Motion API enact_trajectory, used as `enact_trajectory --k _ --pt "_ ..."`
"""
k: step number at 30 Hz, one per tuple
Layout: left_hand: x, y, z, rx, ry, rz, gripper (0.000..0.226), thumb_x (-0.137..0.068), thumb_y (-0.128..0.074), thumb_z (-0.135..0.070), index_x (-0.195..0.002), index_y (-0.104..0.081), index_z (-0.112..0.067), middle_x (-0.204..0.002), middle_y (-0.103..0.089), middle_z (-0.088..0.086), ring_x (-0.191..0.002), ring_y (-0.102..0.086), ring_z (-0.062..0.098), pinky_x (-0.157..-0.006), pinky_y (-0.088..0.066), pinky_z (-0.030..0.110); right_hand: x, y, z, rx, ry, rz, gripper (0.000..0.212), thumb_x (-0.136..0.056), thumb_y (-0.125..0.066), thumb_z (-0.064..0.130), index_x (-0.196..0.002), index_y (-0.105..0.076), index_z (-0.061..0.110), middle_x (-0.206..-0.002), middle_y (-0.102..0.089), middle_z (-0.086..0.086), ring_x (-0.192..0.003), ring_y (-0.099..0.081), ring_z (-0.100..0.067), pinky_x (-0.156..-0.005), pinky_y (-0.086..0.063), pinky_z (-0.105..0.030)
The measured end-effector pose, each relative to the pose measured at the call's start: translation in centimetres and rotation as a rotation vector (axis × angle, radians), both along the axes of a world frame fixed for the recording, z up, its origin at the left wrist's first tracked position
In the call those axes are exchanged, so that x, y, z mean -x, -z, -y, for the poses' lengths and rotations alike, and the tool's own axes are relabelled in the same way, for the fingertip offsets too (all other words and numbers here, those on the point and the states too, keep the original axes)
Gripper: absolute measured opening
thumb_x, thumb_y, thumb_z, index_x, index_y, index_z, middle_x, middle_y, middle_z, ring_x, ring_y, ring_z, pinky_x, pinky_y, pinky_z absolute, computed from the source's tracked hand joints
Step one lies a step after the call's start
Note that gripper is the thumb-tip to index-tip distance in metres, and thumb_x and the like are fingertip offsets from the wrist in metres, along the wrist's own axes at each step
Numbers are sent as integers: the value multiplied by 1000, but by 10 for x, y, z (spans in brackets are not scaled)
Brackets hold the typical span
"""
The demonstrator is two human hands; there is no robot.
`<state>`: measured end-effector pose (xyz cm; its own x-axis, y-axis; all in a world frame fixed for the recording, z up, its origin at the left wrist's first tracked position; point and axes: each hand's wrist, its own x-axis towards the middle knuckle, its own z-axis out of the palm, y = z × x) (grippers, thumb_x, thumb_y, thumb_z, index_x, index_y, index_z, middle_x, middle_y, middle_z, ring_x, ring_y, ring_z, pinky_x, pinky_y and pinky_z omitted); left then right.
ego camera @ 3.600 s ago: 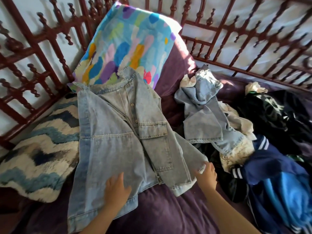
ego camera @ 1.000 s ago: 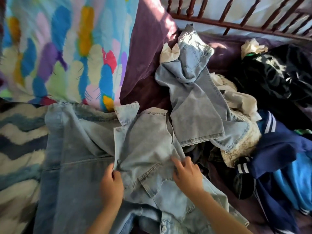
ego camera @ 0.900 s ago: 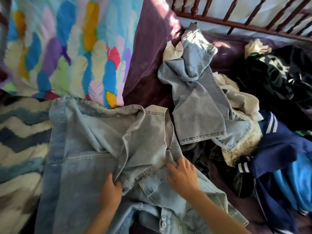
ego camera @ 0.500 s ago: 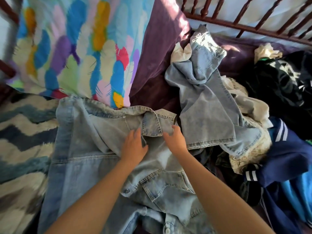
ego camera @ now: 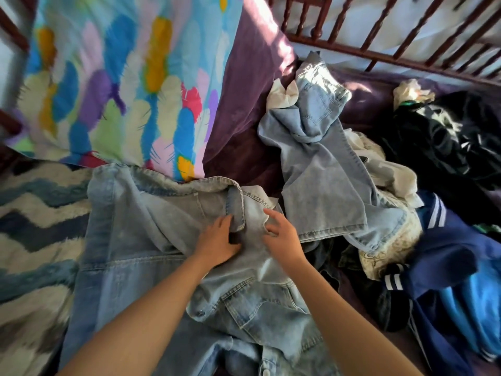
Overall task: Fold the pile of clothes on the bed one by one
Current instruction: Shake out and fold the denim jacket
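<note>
At the far left of the bed, a blue-and-cream zigzag cushion (ego camera: 35, 240) lies beside a feather-print pillow (ego camera: 122, 85) propped against the dark wooden rail (ego camera: 393, 54). Just right of the cushion, the denim jacket (ego camera: 130, 240) is spread on the purple bedcover (ego camera: 244, 109), its collar touching the pillow's lower edge and 1 front panel already turned inward over the middle. The left hand (ego camera: 218, 241) rests on that folded panel just below the collar (ego camera: 235, 210), fingers loosely together and pinching or pressing the collar's edge; I cannot tell which. Just beside it, the right hand (ego camera: 282, 236) hovers with fingers spread wide and slightly curled, holding nothing, its tips touching or nearly touching the denim. Further right, the pale jeans (ego camera: 322, 169) lie crumpled, apart from the jacket, and beyond them sits the unfolded pile (ego camera: 439, 213) of dark, navy and blue garments. The step in hand looks like squaring the jacket's collar and shoulders mid-fold, with this garment only the 1st of several. The next move probably calls for flattening the collar, then bringing the other side in evenly so the edges line up.
</note>
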<state>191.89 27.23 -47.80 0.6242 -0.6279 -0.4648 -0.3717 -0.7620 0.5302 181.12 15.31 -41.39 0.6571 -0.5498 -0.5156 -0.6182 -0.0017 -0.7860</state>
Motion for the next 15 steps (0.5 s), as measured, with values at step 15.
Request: enact_trajectory --k 15 --pt "60 -111 -42 1064 -1011 -1062 50 -99 -37 -24 -74 -78 -12 -84 -74 6 -75 -71 16 -67 -56 26 102 -61 -11 218 -285 -281 58 -82 -50 -2 -137 -42 16 -96 -64 -10 -81 -56 -20 -67 -44 -29"
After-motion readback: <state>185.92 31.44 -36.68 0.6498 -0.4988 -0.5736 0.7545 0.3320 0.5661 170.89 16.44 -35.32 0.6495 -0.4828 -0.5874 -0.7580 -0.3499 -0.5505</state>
